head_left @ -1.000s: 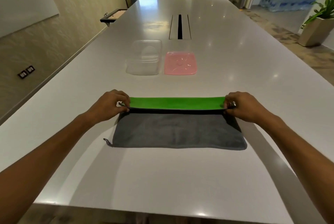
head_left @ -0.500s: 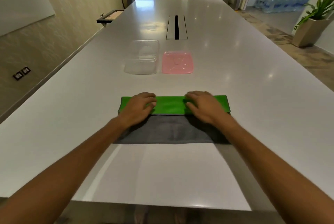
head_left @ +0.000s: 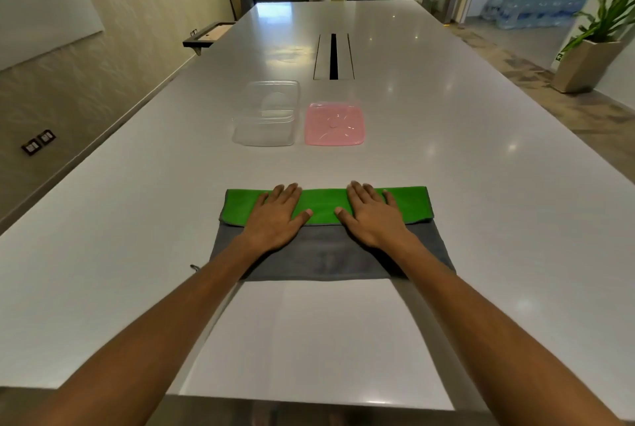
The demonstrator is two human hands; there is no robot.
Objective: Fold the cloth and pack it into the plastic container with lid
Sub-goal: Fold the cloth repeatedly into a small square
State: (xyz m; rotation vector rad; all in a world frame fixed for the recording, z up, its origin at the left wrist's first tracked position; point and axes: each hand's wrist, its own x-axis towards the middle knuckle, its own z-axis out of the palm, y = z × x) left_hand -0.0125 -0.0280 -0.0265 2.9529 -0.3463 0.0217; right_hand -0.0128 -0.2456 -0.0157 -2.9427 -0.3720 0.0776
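The cloth (head_left: 326, 247) lies on the desk (head_left: 481, 185), long from side to side, under both hands. The left hand (head_left: 275, 219) and right hand (head_left: 372, 217) press flat on it with fingers spread, equally near. It is gray with a green flap folded over the far edge. Past the cloth sit the clear container (head_left: 266, 114) and pink lid (head_left: 334, 124)

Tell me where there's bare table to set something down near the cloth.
Free: the white table right of the pink lid, the strip between cloth and clear container, and left of the cloth. Crowded: the cloth itself, under the left hand and right hand.
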